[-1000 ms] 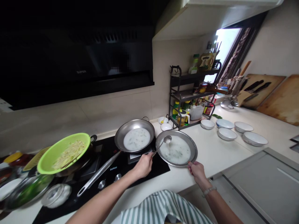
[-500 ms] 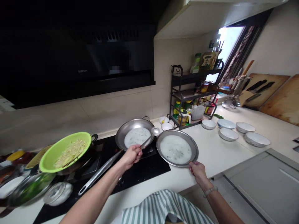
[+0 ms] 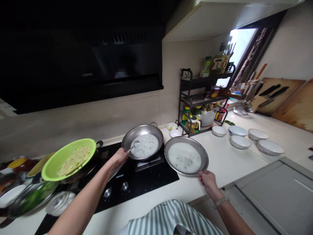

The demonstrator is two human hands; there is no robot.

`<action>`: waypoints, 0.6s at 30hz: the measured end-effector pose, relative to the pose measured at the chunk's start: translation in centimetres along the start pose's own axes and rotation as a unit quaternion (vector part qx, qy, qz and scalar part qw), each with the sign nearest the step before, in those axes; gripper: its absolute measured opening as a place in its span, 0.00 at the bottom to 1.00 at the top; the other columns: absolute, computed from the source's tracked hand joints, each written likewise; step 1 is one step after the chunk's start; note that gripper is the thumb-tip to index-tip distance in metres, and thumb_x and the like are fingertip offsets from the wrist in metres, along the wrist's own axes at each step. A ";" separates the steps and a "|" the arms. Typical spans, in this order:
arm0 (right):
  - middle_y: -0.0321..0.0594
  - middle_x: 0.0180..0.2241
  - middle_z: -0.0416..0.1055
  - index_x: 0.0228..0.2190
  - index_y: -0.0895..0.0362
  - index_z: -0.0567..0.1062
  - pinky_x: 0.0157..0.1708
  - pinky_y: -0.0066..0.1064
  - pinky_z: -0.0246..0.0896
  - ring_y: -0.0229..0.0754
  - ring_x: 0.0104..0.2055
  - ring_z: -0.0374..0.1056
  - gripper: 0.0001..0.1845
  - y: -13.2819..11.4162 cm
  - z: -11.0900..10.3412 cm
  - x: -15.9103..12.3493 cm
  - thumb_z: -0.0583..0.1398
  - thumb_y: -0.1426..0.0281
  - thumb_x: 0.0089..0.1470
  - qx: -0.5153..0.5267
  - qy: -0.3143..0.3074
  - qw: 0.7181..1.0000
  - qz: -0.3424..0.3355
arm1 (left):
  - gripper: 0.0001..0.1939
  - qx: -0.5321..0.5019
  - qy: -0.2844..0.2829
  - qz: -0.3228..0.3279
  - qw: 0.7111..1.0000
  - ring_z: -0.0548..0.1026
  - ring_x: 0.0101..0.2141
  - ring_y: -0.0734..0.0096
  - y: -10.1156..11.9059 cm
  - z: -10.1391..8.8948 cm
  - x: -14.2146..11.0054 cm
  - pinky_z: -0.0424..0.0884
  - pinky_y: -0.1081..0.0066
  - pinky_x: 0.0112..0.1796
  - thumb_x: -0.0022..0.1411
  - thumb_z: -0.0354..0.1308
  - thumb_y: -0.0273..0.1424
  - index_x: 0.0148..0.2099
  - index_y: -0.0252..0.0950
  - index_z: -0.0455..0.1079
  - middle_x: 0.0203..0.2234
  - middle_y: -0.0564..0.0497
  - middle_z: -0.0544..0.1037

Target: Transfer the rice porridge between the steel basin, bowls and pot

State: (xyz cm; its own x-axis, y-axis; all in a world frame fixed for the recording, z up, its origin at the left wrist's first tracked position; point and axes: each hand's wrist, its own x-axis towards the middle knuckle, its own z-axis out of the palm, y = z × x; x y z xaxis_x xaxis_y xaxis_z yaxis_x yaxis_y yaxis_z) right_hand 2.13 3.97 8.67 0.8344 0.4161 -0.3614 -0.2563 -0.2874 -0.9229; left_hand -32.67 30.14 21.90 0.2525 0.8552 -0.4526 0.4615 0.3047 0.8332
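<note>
My left hand (image 3: 120, 156) is closed round the handle of a metal ladle (image 3: 131, 148). The ladle's bowl dips into milky white soup with green bits (image 3: 148, 145), inside a steel wok (image 3: 137, 129) on the stove. With bent fingers my right hand (image 3: 208, 181) grips the near right rim of a wide metal basin (image 3: 204, 159). Similar whitish soup with greens (image 3: 184, 156) fills much of that basin, which sits just right of the wok at the stove's edge. The wok's long handle is mostly hidden behind my left forearm.
A green colander (image 3: 52, 164) of pale sprouts rests on a dark pan at left. Near it are a glass jar (image 3: 60, 203) and a lidded pan (image 3: 34, 199). A spice rack (image 3: 192, 101) stands behind the basin; several bowls (image 3: 240, 142) lie right. The range hood (image 3: 85, 58) hangs overhead.
My left hand has moved left and back from the basin side, taking the ladle from above the gap between the vessels into the wok's soup. My right hand stays on the basin rim.
</note>
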 end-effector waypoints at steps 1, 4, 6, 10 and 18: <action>0.31 0.09 0.59 0.14 0.53 0.59 0.12 0.25 0.44 0.32 0.11 0.52 0.13 0.0 0.0 0.0 0.59 0.73 0.40 0.001 0.001 1.000 0.000 | 0.11 -0.042 -0.016 -0.019 0.999 0.53 0.11 0.83 0.0 0.1 0.0 0.42 0.79 0.15 0.52 0.52 0.15 0.22 0.32 0.63 0.10 0.57 0.61; 0.30 0.08 0.59 0.14 0.53 0.59 0.12 0.25 0.45 0.32 0.11 0.52 0.14 0.1 0.1 0.1 0.60 0.73 0.40 0.003 0.002 1.000 0.001 | 0.09 -0.133 -0.048 -0.071 0.987 0.51 0.11 0.87 0.2 0.6 -0.4 0.42 0.84 0.12 0.56 0.48 0.16 0.27 0.31 0.64 0.12 0.57 0.62; 0.30 0.08 0.59 0.14 0.53 0.59 0.12 0.25 0.45 0.32 0.11 0.52 0.14 0.1 0.1 0.1 0.60 0.73 0.40 0.003 0.001 1.000 0.001 | 0.10 -0.169 -0.071 -0.092 0.979 0.50 0.11 0.89 0.3 0.9 -0.6 0.42 0.86 0.12 0.57 0.45 0.16 0.28 0.29 0.64 0.13 0.58 0.61; 0.30 0.08 0.59 0.14 0.53 0.59 0.12 0.25 0.45 0.32 0.11 0.51 0.14 0.1 0.0 0.1 0.60 0.73 0.40 0.002 -0.002 1.000 -0.001 | 0.10 -0.256 -0.108 -0.150 0.949 0.49 0.10 0.91 0.3 1.5 -1.0 0.43 0.88 0.10 0.57 0.44 0.15 0.31 0.28 0.64 0.15 0.59 0.60; 0.30 0.09 0.59 0.15 0.53 0.59 0.12 0.25 0.44 0.32 0.11 0.51 0.13 0.1 0.0 0.1 0.60 0.73 0.40 0.002 -0.003 1.000 0.001 | 0.08 -0.310 -0.136 -0.151 0.929 0.51 0.10 0.91 0.4 2.5 -1.7 0.43 0.88 0.10 0.57 0.45 0.15 0.34 0.30 0.63 0.16 0.58 0.60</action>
State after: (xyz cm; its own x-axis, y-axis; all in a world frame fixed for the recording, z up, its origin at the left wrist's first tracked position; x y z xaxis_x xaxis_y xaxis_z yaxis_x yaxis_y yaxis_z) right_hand 2.16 3.97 8.59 0.8311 0.4199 -0.3646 -0.2604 -0.2856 -0.9223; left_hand -30.79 27.77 22.24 0.4354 0.5802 -0.6884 -0.0121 0.7683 0.6399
